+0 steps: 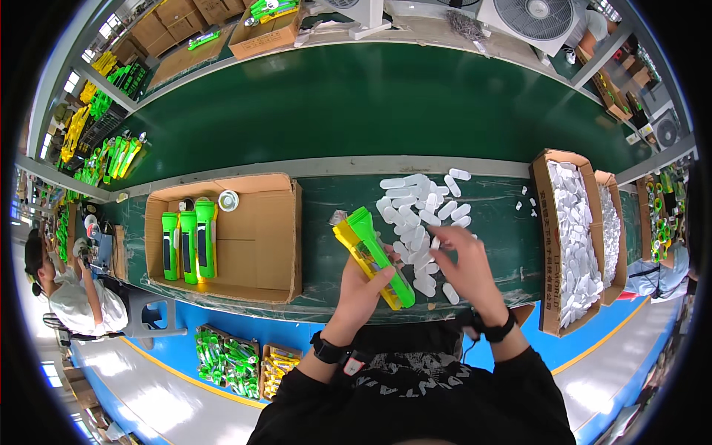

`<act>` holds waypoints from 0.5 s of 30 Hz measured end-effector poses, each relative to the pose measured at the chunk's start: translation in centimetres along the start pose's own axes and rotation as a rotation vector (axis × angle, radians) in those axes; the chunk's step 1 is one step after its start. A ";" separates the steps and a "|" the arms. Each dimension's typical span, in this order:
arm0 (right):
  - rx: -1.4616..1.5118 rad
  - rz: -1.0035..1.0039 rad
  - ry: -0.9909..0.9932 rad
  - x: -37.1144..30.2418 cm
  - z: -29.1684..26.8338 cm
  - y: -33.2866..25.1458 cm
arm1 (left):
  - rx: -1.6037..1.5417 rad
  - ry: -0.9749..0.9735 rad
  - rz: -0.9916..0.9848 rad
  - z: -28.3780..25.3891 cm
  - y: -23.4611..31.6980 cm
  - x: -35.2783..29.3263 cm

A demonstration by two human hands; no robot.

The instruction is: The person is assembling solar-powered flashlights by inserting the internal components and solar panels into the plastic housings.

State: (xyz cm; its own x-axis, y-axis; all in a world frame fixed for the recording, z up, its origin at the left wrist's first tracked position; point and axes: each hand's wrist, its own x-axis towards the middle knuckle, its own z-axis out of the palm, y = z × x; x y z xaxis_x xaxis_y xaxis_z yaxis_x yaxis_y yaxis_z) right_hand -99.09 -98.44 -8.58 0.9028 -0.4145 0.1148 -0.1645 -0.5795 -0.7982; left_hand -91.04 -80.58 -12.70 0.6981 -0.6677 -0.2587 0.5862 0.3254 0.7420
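My left hand (pixel 359 291) is wrapped round a green and yellow flashlight (pixel 368 241), tilted with its wide head away from me. Just to its right, my right hand (pixel 472 268) pinches a small white oval piece (pixel 435 242) between thumb and fingers, over the edge of a loose heap of white oval plastic pieces (pixel 406 216). The fingers hide part of that piece. In an open cardboard box (pixel 256 263) on the left lie several green flashlights (pixel 188 245) with dark panels, and a round white part (pixel 228 200).
Two cardboard boxes of small white pieces (pixel 575 245) stand at the bench's right end. Beyond a metal rail runs a green conveyor belt (pixel 371 104), with more flashlights (pixel 119 157) at its left. Crates of green parts (pixel 226 360) sit on the floor. A co-worker (pixel 85 289) sits at left.
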 end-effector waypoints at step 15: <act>-0.217 -0.015 0.164 3.6 1.7 5.4 | 0.100 0.022 0.043 0.0 -0.4 -0.5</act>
State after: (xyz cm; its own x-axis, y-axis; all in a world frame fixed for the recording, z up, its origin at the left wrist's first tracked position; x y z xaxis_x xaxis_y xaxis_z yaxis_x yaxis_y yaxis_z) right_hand -96.04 -101.92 -13.48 0.8323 -0.5026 0.2336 -0.2489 -0.7155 -0.6527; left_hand -91.63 -80.39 -12.86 0.7311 -0.6394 -0.2380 0.5123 0.2842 0.8104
